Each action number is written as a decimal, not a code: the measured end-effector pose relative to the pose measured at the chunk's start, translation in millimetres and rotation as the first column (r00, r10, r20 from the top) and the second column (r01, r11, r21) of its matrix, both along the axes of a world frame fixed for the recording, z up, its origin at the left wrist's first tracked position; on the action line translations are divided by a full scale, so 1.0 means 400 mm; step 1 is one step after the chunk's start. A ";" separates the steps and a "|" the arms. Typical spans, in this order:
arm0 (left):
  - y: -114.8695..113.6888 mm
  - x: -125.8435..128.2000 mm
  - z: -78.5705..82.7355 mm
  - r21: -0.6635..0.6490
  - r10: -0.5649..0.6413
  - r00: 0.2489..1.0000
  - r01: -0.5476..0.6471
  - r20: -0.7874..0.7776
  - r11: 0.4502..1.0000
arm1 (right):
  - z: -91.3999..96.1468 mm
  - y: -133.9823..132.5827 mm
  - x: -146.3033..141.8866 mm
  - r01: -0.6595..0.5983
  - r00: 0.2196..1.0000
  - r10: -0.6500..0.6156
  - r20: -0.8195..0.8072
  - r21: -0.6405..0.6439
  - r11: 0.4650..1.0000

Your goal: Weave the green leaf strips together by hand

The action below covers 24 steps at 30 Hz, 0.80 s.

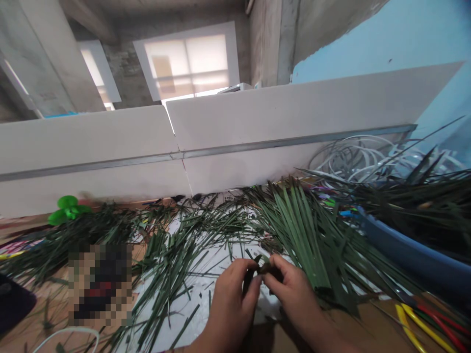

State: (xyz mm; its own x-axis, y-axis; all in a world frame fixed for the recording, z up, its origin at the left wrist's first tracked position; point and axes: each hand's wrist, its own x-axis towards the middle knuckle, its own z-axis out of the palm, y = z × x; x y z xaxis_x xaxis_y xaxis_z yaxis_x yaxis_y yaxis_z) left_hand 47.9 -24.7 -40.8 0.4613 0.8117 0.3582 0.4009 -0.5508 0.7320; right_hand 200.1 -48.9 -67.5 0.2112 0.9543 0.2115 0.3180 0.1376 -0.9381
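My left hand point(232, 293) and my right hand point(294, 290) meet over the front of the worktop, thumbs and forefingers pinched close together. Between the fingertips is a small dark green leaf strip point(263, 266), bent or folded; its exact shape is blurred and partly covered by the fingers. Just beyond my right hand lies a thick bundle of long green leaf blades point(301, 230). Left of my left hand, loose cut leaf strips point(162, 289) are scattered over a white sheet point(196, 321).
A blue basin point(408, 250) full of dark leaves stands at right, with yellow-handled point(412, 321) and red-handled tools in front. White coiled strips point(346, 157) lie behind. A green three-lobed object point(67, 210) sits at left. A white partition point(235, 127) borders the back.
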 end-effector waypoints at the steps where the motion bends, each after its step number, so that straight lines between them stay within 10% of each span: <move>1: -0.004 0.001 0.007 -0.021 -0.010 1.000 0.010 0.005 1.000 | 0.001 -0.002 0.000 0.004 0.999 -0.004 0.033 0.008 1.000; 13: 0.005 0.017 0.009 -0.177 0.158 0.980 -0.135 0.122 0.975 | 0.020 -0.028 -0.018 -0.059 0.982 0.046 0.183 0.071 0.996; 24: 0.043 -0.013 0.030 -0.389 0.119 0.883 0.077 0.454 0.918 | 0.036 -0.025 -0.007 -0.101 0.988 0.090 0.125 0.084 0.991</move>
State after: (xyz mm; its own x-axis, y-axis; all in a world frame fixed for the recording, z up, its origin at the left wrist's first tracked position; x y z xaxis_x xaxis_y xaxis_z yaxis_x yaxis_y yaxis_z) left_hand 42.8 -7.5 -28.9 0.3037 0.9355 0.1808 -0.0273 -0.1811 0.9831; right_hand 197.5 -58.7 -52.9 0.0877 0.9449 0.3154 0.4098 0.2544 -0.8760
